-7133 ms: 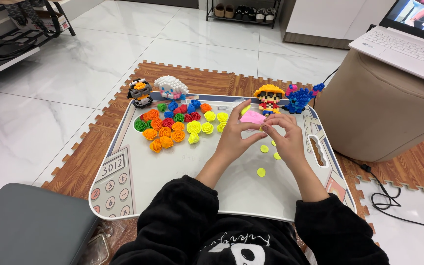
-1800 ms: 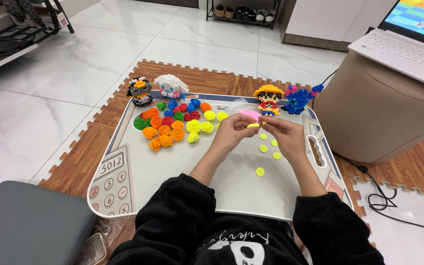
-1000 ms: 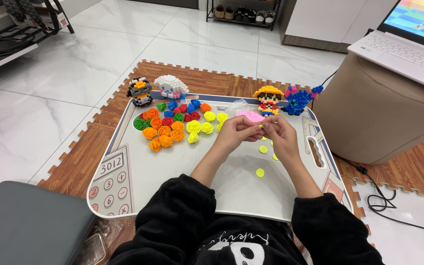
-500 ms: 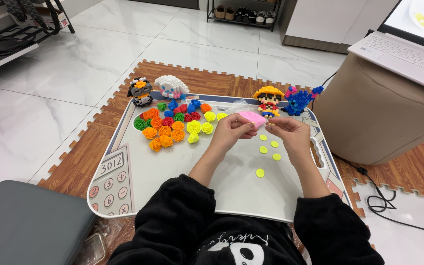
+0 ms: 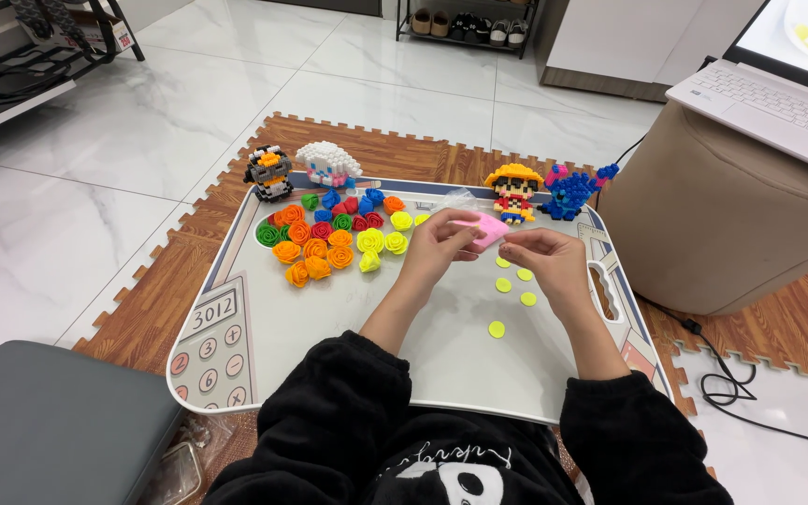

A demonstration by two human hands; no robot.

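Item: pink piece [image 5: 488, 227], over tray [image 5: 348, 337]. Left hand [image 5: 440, 245] pinched it; right hand [image 5: 546, 260] closed on its edge. Step, seemingly: shaping. Next move would call for steady fingertip pressure.

Block figures [image 5: 514, 193], a white laptop [image 5: 778, 103] and a grey cushion [image 5: 49, 425] sit nearby.
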